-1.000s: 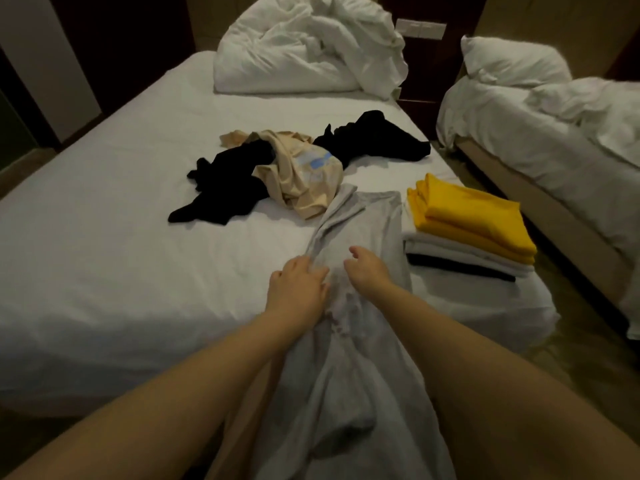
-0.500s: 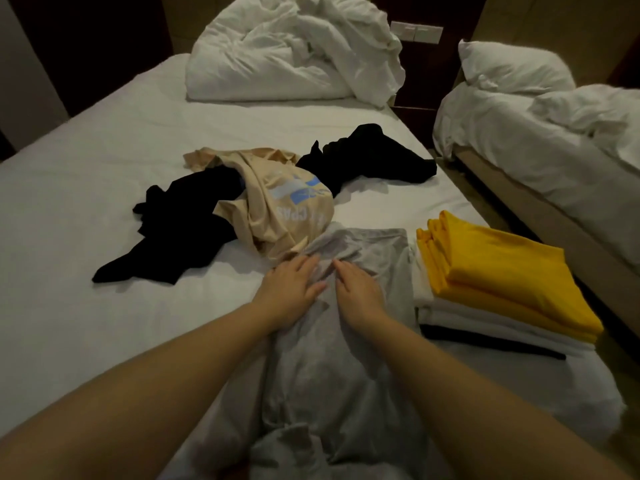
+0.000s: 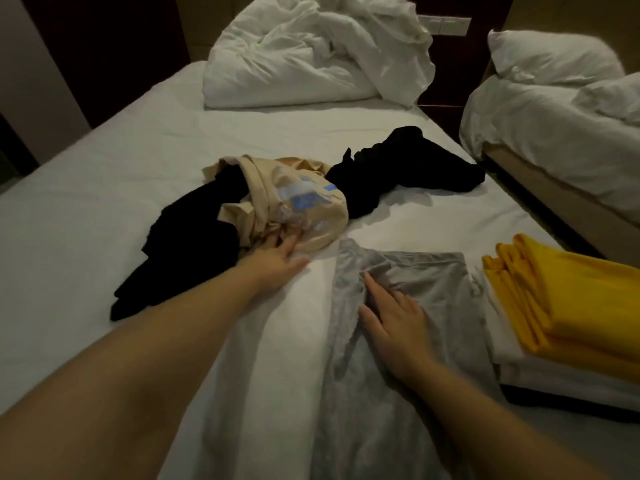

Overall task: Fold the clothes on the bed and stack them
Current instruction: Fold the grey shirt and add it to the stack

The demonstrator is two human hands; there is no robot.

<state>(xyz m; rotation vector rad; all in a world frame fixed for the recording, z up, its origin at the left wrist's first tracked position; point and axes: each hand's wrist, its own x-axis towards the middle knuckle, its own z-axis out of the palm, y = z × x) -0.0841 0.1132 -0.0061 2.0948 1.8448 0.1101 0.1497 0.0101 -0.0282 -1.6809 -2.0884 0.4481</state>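
Hands split apart: the left hand (image 3: pixel 277 259) leaves the grey garment (image 3: pixel 415 271) to nudge the beige shirt (image 3: pixel 304 209) back, grip open, while the right hand (image 3: pixel 394 323) stays flat on the grey, spread on the bed (image 3: pixel 104 202) beside the folded stack (image 3: pixel 571 299), likely clearing folding room.

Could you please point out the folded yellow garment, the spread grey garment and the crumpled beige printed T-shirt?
Folded yellow garment (image 3: pixel 588 299): head view, top face.
Spread grey garment (image 3: pixel 426 271): head view, upper panel.
Crumpled beige printed T-shirt (image 3: pixel 304 200): head view, blue print.
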